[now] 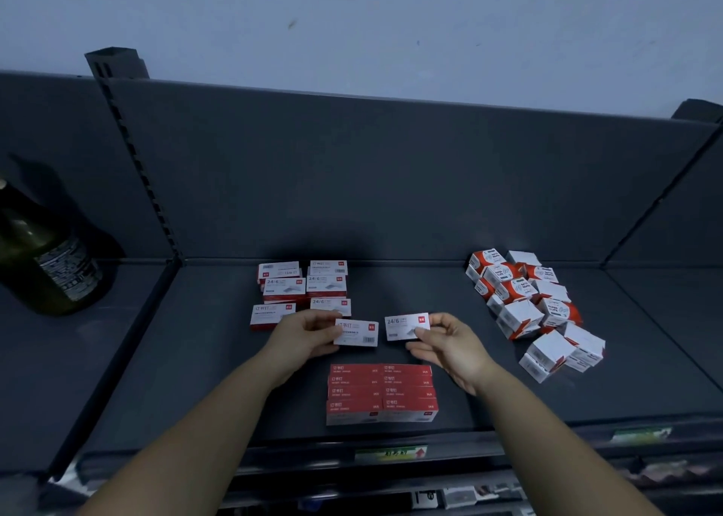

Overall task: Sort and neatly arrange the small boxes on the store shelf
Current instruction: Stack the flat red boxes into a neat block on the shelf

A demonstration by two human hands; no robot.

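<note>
My left hand (303, 337) pinches a small white staple box (358, 333) by its left end, above the dark shelf (203, 359). My right hand (450, 347) pinches a second white box marked 24/6 (405, 326) at its lower right corner. Both boxes hang side by side over a tidy block of red-and-white staple boxes (382, 393), set in two columns near the shelf's front. Behind my left hand lie several more white staple boxes (303, 288) in loose stacks.
A jumbled heap of white-and-red cube-shaped boxes (532, 304) fills the right part of the shelf. A dark green bottle (43, 257) stands on the neighbouring shelf at left. The shelf's back panel (391, 179) rises behind. Price labels (391, 454) run along the front edge.
</note>
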